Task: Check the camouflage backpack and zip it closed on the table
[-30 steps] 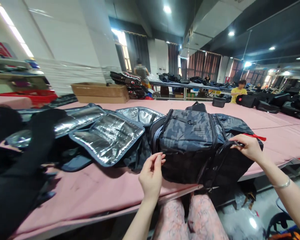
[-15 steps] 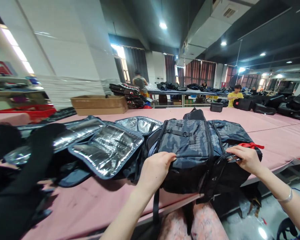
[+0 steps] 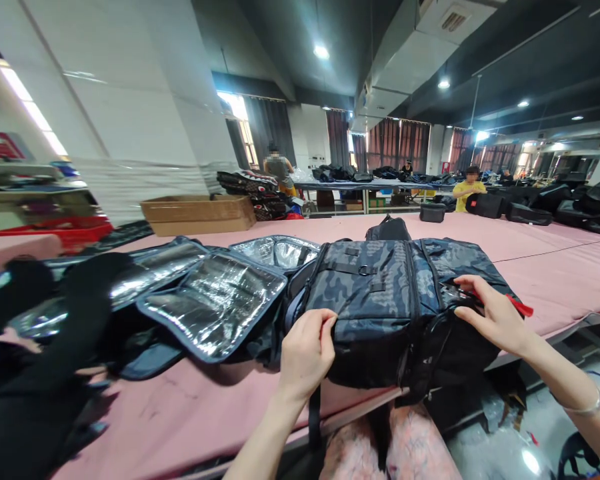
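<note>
A dark camouflage backpack (image 3: pixel 360 283) lies on the pink-covered table in front of me, its black side facing me. My left hand (image 3: pixel 307 350) is closed, pinching the near edge of its camouflage panel between thumb and fingers. Over the right part of the bag is my right hand (image 3: pixel 493 317), thumb and index finger spread around a small shiny metal tool (image 3: pixel 450 293); the palm hides most of it. A red strip (image 3: pixel 521 306) sticks out behind that hand. Left of the backpack, open bags with a silver foil lining (image 3: pixel 217 300) overlap one another.
Black straps and fabric (image 3: pixel 65 327) heap at the left. A cardboard box (image 3: pixel 197 215) stands at the table's far side beside stacked patterned bags (image 3: pixel 250 190). Black cases (image 3: pixel 530 210) line the back right, near a person in yellow (image 3: pixel 467 190). The table's front edge meets my knees.
My right thumb and index finger have parted, and the metal tool's tip has shifted left and up over the bag. My left hand has slid slightly left and down, still pinching the edge.
</note>
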The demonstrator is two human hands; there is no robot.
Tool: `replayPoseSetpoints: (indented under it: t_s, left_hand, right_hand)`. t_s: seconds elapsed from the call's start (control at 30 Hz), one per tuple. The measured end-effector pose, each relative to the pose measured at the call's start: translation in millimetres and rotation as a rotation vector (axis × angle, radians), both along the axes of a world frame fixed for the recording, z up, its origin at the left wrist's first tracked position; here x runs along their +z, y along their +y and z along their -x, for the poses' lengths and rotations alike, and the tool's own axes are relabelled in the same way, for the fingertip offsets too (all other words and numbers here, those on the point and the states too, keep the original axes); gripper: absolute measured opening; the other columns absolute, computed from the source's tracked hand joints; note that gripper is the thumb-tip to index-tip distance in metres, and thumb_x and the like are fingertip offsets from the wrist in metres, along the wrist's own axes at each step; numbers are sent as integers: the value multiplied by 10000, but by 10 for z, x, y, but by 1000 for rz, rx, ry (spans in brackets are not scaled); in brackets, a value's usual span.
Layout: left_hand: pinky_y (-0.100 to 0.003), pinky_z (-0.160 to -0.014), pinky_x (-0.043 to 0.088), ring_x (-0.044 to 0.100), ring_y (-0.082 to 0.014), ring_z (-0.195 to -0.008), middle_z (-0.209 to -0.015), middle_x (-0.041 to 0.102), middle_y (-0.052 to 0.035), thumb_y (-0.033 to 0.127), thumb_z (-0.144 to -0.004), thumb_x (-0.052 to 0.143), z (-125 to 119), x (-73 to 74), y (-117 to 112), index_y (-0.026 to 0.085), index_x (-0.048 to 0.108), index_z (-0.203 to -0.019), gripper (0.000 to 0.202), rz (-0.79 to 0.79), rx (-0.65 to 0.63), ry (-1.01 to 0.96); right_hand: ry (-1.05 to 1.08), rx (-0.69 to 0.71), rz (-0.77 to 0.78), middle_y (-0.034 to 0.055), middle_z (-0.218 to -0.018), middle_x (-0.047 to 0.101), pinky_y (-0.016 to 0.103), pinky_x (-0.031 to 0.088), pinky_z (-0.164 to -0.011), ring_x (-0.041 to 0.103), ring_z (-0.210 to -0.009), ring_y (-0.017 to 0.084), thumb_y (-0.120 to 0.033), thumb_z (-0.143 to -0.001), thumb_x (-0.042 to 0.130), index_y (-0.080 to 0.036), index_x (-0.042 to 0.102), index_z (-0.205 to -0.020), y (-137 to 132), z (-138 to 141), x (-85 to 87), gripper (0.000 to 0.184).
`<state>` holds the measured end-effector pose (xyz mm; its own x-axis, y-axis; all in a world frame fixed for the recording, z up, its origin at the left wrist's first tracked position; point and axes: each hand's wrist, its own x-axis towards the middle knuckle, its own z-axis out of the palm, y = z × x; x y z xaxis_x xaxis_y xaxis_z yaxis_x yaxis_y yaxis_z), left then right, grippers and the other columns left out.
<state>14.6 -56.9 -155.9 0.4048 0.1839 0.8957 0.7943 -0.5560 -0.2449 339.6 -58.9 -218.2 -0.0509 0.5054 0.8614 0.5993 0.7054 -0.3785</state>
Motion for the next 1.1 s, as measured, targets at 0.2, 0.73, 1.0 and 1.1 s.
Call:
replayPoseSetpoints:
  t_s: [0.2,0.73,1.0,1.1]
  left_hand:
    - [-192,-710,407,523,-78,-734,-762,553,-16,60,-828,468,-43,-61,30,118,528,-805,87,-43,-19,-70]
    - [-251,-759,435,522,-123,-774,-800,552,-52,55,-812,483,-46,-106,-7,115,502,-859,79,-150,35,-20]
    - [-261,-755,443,528,-133,-761,-792,558,-61,12,-772,508,-7,-83,-70,113,500,-884,151,-275,70,3]
    - [-244,-752,436,534,-122,-761,-790,567,-57,63,-792,527,167,-150,-105,119,529,-862,90,-295,118,-166]
  right_hand:
    - [-127,53,-158,45,-891,542,273,396,-707,510,-811,162,-179,-890,446,-159,502,-979,-150,817,219,107]
    - [-476,-165,1,38,-832,518,307,241,-534,475,-682,185,-181,-866,485,-170,516,-886,-74,1533,559,39]
    - [-386,-137,-36,29,-799,521,286,254,-527,464,-665,171,-178,-851,480,-168,513,-852,-13,1498,484,34]
    - [-221,-61,-145,43,-841,540,283,343,-592,495,-736,174,-186,-877,454,-151,517,-886,-25,1362,340,72]
